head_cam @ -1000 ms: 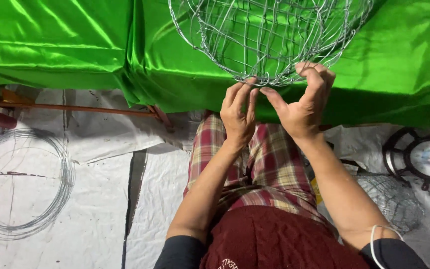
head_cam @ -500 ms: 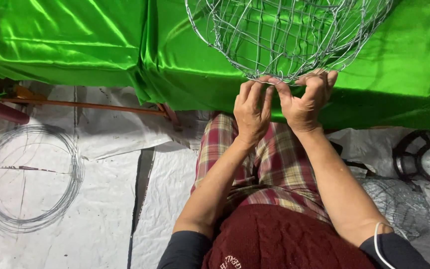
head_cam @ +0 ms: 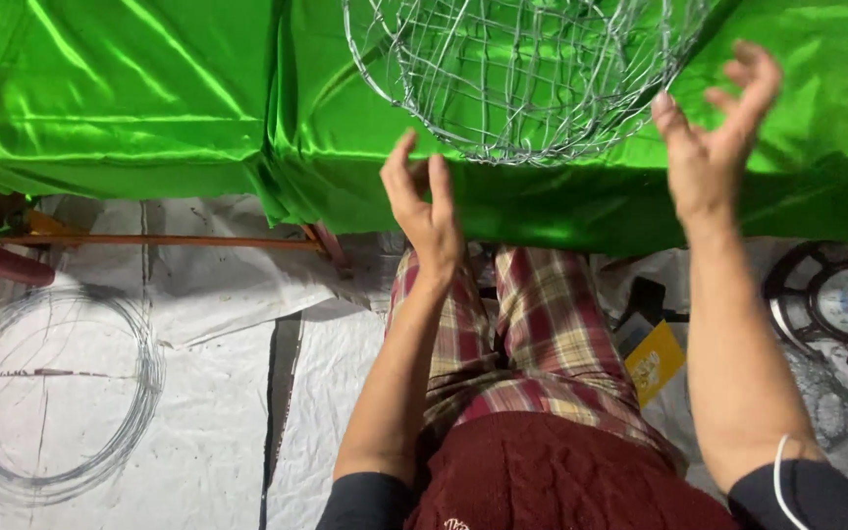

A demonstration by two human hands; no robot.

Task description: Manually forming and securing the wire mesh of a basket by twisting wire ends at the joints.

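Observation:
A round basket of silver wire mesh [head_cam: 527, 74] rests on a table draped in shiny green cloth [head_cam: 139, 98]. Just below the basket's lower left rim is my left hand [head_cam: 424, 201], its fingers loosely curled and holding nothing. My right hand [head_cam: 714, 137] is raised at the basket's right side with the fingers spread, empty, close to the rim; whether it touches the wire I cannot tell. Below both arms are my legs in red and cream checked trousers [head_cam: 517, 334].
A coil of thin silver wire [head_cam: 51, 393] lies on white sheeting on the floor at left. A reddish metal bar [head_cam: 149, 239] runs under the table. A yellow packet [head_cam: 655, 361] and a round black fan-like frame [head_cam: 841, 299] lie at right.
Both hands were together pinching the basket's bottom rim. They have let go and moved apart, the right hand swinging out to the right and opening.

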